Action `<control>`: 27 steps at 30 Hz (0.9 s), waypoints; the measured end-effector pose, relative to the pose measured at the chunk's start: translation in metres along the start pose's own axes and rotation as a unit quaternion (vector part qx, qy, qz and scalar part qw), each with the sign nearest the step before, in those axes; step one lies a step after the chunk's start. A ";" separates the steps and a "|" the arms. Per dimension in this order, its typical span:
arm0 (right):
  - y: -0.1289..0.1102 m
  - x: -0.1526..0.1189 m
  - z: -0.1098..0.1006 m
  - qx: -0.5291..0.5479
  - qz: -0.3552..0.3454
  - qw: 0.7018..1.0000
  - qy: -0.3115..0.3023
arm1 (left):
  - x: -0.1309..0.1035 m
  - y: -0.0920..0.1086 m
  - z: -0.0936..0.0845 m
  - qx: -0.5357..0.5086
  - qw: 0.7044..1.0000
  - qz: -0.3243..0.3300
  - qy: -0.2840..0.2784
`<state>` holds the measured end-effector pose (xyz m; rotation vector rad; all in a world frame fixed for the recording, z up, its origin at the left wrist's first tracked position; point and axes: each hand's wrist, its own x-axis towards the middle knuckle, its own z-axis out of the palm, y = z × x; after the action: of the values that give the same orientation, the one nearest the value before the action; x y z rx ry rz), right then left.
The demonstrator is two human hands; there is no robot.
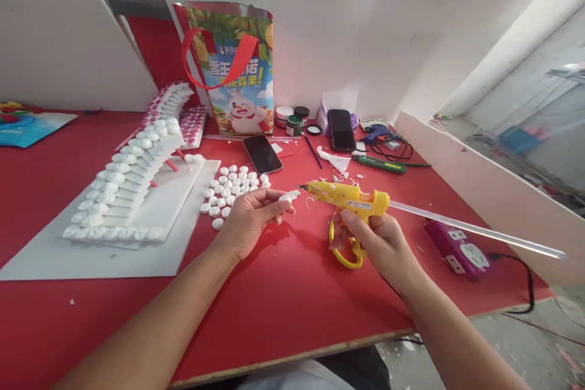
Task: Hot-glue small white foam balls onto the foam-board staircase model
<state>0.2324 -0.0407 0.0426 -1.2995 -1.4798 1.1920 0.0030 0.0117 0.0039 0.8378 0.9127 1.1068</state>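
The right hand (384,244) is wrapped around the handle of a yellow glue gun (338,192), maybe because that grip makes it easy to point and squeeze. A long clear glue stick (475,230) pokes out of its back. The left hand (251,216) pinches a small white flower (289,196) by its edge, with the thumb on the near side. This seems to leave the other end free and the skin away from the tip, which may be hot. The flower sticks out past the fingers, just beside the gun's tip; I cannot tell if they touch. Behind the left hand, more white flowers (227,185) sit close together, which looks handy for picking up. To the left, a white curved stair (137,186) stands on a white board (31,262). Farther back is a bright bag (240,97).
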 end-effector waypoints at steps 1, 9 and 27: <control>0.003 0.002 0.001 -0.005 -0.008 1.000 -0.013 | 0.000 0.001 0.000 0.013 1.000 0.008 0.007; 0.020 0.009 -0.001 -0.077 -0.014 0.996 -0.042 | 0.003 0.002 0.000 0.069 0.996 0.031 0.050; 0.022 0.007 0.001 -0.188 -0.018 0.982 -0.019 | 0.002 -0.002 -0.003 0.107 0.992 0.046 0.054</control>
<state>0.2348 -0.0337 0.0212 -1.4940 -1.8098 0.9450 0.0016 0.0132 0.0004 1.0124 1.1065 1.1566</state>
